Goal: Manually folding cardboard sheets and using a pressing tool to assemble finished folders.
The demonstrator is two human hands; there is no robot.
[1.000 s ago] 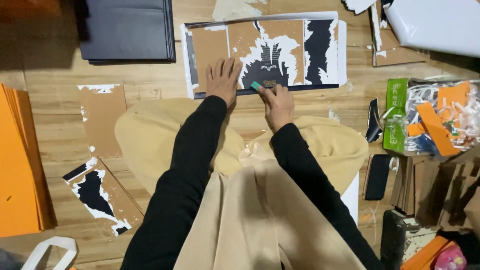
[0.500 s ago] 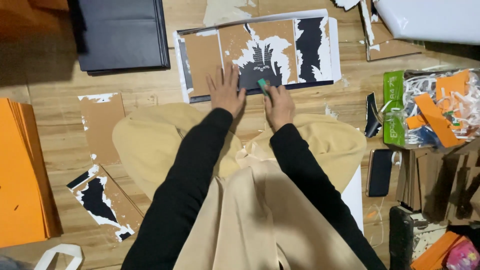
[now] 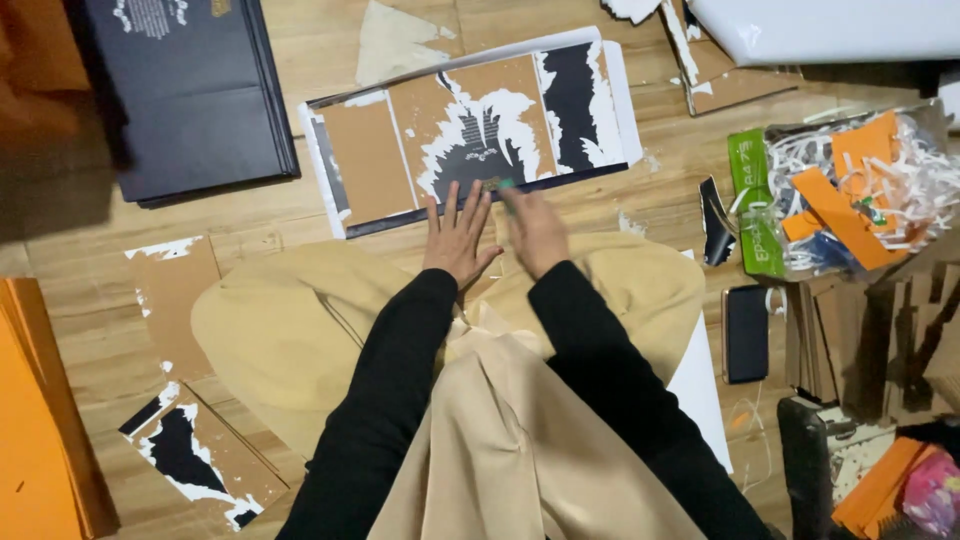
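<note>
Item one, far left: I log a stack of orange sheets point(image 3: 35, 420) along the floor edge, with a dark flat folder point(image 3: 185, 90) above it near the top.

Item two: two brown cardboard offcuts on the wooden floor point(image 3: 300, 215), one mostly bare point(image 3: 170, 290), one lower down still carrying black-and-white remnants point(image 3: 195, 455).

Item three, centre: the flattened cardboard panel point(image 3: 470, 130), lying just ahead of my knees. Its black printed skin is torn away over most of the left and middle sections, leaving brown board and ragged white patches; a dark patch remains in the middle and a black strip toward the right end. I judge the stripping past halfway, with those dark areas left.

Item four: my left hand point(image 3: 458, 240), fingers spread, pressed flat on the panel's near edge.

Item five: my right hand point(image 3: 535, 230), just beside it, fingers closed around a small green-tipped tool point(image 3: 503, 185) touching the panel's lower middle; I cannot tell what kind of tool.

Item six, right: a black phone point(image 3: 746, 333) on the floor, and a clear bag of orange scraps and white paper shreds point(image 3: 860, 190) with a green label.
</note>
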